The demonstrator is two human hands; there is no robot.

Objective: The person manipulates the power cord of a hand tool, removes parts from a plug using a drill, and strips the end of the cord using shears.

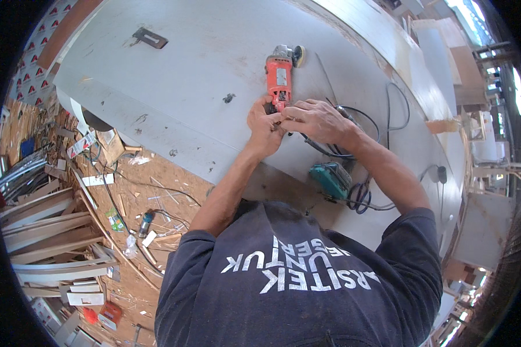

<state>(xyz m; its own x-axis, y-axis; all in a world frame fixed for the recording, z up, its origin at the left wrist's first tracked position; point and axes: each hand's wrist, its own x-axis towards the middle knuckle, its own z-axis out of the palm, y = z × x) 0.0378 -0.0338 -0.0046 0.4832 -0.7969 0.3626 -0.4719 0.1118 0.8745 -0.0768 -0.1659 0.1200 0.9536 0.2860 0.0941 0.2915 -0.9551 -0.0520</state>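
Observation:
A red angle grinder lies on a pale grey workbench panel, its silver head with a round pad pointing away from me. My left hand is closed around the grinder's rear end. My right hand reaches over that same end with bent fingers pinched there, close to my left thumb; what exactly they grip is hidden. Black cords loop to the right, partly under my right arm. Below my hands, a teal power tool rests with its cord coiled beside it.
A dark slotted metal plate lies at the panel's upper left. The wooden floor at left holds offcuts, cords, a blue tool and a red-orange object. Stacked boards stand at the left edge, more panels at the right.

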